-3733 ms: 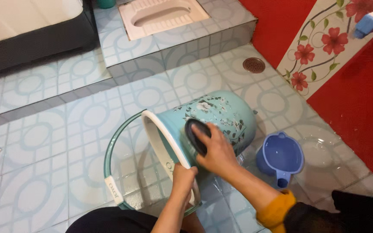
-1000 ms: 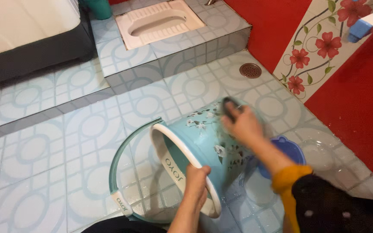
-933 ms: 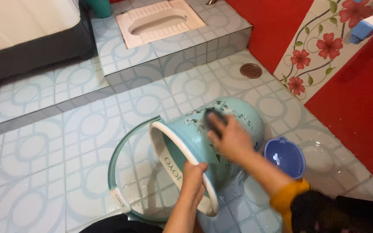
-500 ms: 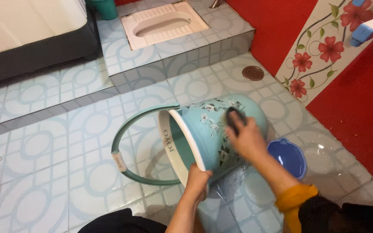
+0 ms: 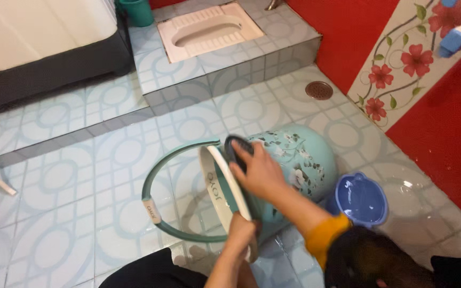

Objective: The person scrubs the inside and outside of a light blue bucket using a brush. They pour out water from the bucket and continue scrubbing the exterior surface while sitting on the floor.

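My left hand point(image 5: 243, 230) is closed on the near rim of the teal bucket point(image 5: 300, 160), which lies on its side on the wet floor point(image 5: 70, 213). My right hand point(image 5: 260, 170) presses a dark scrub pad point(image 5: 237, 151), fingers wrapped over it, against the wall by the rim. Step: scrubbing the outside. The next stroke likely needs the bucket turned. Beyond it: blue dipper point(image 5: 362, 198), floor drain point(image 5: 318, 90).

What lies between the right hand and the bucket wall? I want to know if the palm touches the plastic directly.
A dark oval scrubbing pad sits under the right hand, pressed against the teal flowered bucket near its rim. The left hand grips the rim lower down with nothing visible between.
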